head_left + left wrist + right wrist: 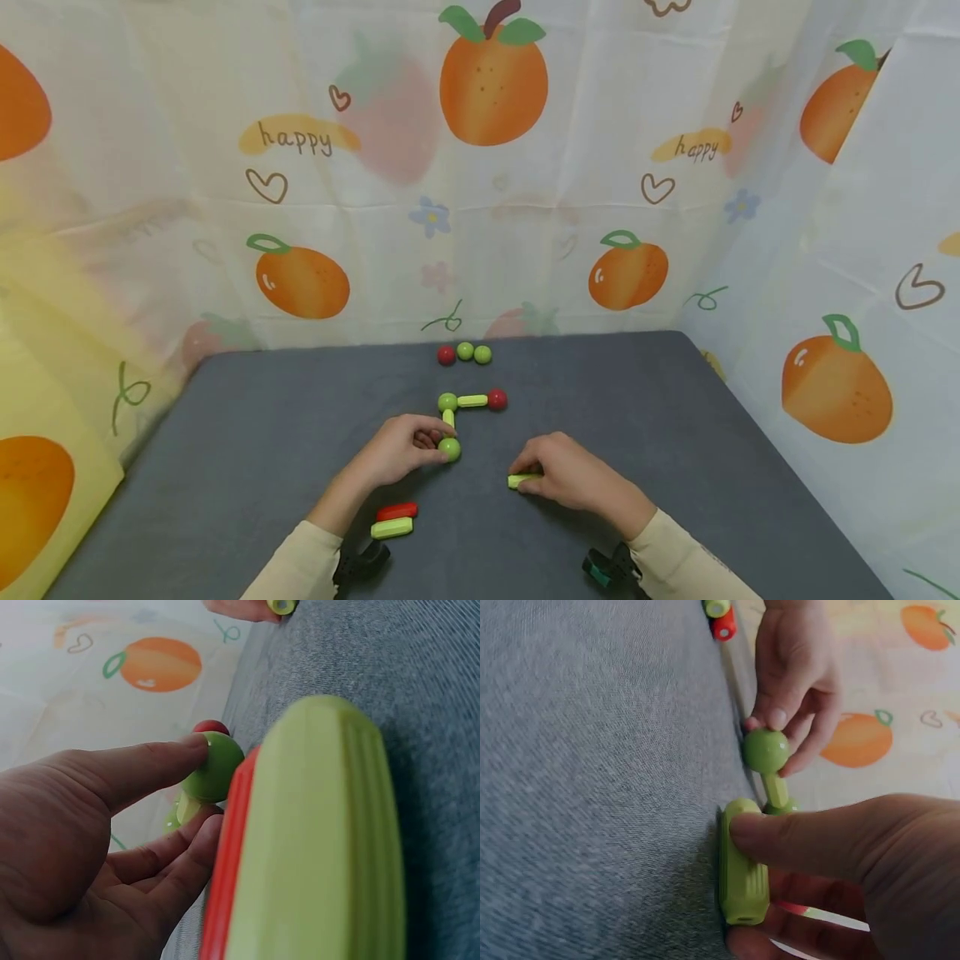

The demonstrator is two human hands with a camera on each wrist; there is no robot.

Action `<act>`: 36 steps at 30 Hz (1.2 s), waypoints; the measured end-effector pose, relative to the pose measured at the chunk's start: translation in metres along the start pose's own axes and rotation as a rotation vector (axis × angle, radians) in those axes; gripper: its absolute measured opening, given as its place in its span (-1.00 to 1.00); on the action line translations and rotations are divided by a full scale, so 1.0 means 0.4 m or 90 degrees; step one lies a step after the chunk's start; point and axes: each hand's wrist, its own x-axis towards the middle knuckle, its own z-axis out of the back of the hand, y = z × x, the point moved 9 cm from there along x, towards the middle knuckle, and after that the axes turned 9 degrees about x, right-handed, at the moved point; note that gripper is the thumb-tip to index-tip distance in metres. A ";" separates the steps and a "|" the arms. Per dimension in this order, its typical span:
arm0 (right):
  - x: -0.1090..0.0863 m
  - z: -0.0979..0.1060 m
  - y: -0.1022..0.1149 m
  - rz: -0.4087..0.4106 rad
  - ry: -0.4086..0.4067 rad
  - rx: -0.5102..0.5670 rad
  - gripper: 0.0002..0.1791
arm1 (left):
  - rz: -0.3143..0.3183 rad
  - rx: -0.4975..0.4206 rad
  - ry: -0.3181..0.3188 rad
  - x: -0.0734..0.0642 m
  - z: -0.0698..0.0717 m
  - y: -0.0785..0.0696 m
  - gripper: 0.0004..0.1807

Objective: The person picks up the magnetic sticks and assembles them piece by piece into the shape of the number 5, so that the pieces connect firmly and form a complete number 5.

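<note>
On the dark grey cloth lies an L-shaped chain of toy balls and rods. Its near green ball point(450, 450) is held by my left hand point(405, 450), with the thumb on the ball and fingers by the green rod point(448, 418). That rod runs away to a corner green ball point(447, 402), from which a second green rod point(472, 401) leads right to a red ball point(497, 400). To the right of the chain and apart from it, my right hand point(566, 475) pinches a loose green rod point(742, 877) between thumb and fingers.
A red rod point(397, 512) and a green rod point(392, 528) lie side by side near my left forearm. Behind the chain sit a loose red ball point(446, 355) and two green balls point(474, 353). A fruit-printed curtain point(480, 208) encloses the table's back and sides.
</note>
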 end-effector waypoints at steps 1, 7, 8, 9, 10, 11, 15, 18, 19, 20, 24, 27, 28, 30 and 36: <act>0.002 0.001 0.003 0.005 -0.002 -0.015 -0.80 | 0.001 0.003 0.002 0.000 0.000 0.001 -0.70; 0.011 0.003 0.013 0.018 -0.002 -0.074 -0.78 | -0.005 0.011 0.009 0.001 -0.001 0.001 -0.70; 0.013 0.003 0.014 0.019 0.000 -0.077 -0.78 | -0.007 0.009 0.009 0.002 -0.001 0.000 -0.71; 0.015 0.004 0.014 0.019 0.001 -0.079 -0.77 | -0.007 0.007 0.010 0.002 0.000 -0.001 -0.71; 0.017 0.005 0.015 0.021 0.000 -0.080 -0.77 | -0.008 0.006 0.008 0.003 0.001 -0.002 -0.71; 0.020 0.006 0.015 0.022 -0.001 -0.084 -0.77 | -0.009 0.006 0.007 0.003 0.002 -0.003 -0.71; 0.031 0.015 0.015 0.021 -0.010 -0.100 -0.80 | -0.011 0.006 0.006 0.004 0.004 -0.007 -0.72; 0.045 0.027 0.018 0.025 -0.025 -0.122 -0.81 | -0.010 0.005 0.007 0.005 0.004 -0.007 -0.73; 0.052 0.032 0.021 0.029 -0.031 -0.129 -0.81 | -0.010 0.004 0.008 0.005 0.003 -0.007 -0.73; 0.059 0.037 0.026 0.035 -0.039 -0.135 -0.81 | -0.009 0.002 0.008 0.005 0.003 -0.006 -0.73; 0.092 0.052 0.046 0.059 -0.061 -0.150 -0.82 | -0.010 0.000 0.006 0.007 0.002 -0.004 -0.73; 0.117 0.051 0.058 0.072 -0.065 -0.151 -0.82 | -0.011 -0.003 0.005 0.008 0.001 -0.003 -0.74; 0.125 0.048 0.061 0.077 -0.064 -0.152 -0.82 | -0.011 -0.004 0.004 0.008 0.000 -0.002 -0.74; 0.139 0.040 0.065 0.081 -0.060 -0.152 -0.81 | -0.009 -0.004 0.004 0.008 -0.002 -0.002 -0.75; 0.165 0.014 0.056 0.070 -0.051 -0.150 -0.80 | -0.012 -0.007 0.002 0.009 -0.009 -0.002 -0.74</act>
